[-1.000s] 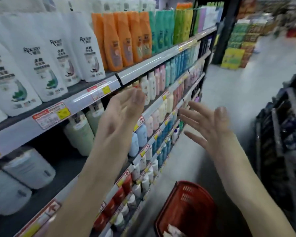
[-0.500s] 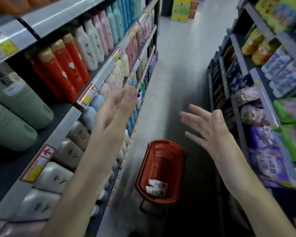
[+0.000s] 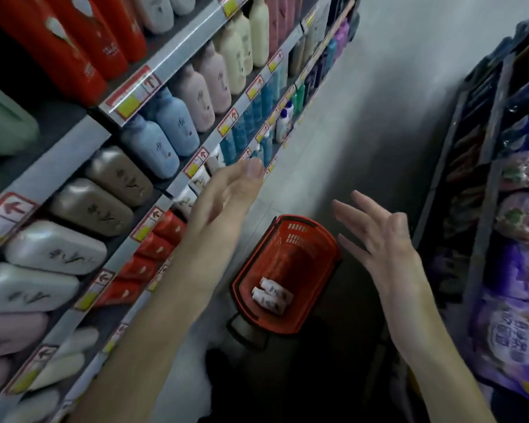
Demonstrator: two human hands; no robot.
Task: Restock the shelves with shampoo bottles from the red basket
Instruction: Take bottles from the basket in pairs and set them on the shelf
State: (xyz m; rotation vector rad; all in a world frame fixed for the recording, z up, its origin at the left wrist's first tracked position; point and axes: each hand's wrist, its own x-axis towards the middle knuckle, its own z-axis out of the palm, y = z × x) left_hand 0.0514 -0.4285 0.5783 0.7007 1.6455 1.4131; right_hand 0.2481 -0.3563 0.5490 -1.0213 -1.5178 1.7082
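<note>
The left hand [image 3: 223, 206] is held out flat and empty just in front of the shelves [image 3: 58, 166], its fingers [image 3: 251, 170] straight and together. The right hand [image 3: 385, 248] is raised empty, its fingers [image 3: 355, 209] spread apart. The basket [image 3: 287, 257] is seen on the floor [image 3: 364, 117] below and between the hands. Two white bottles [image 3: 271, 296] lie side by side at its bottom.

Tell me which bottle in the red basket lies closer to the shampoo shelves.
The white bottle lower in view, nearest the red basket's shelf-side wall; the other bottle lies beside it, toward the basket's middle.
</note>
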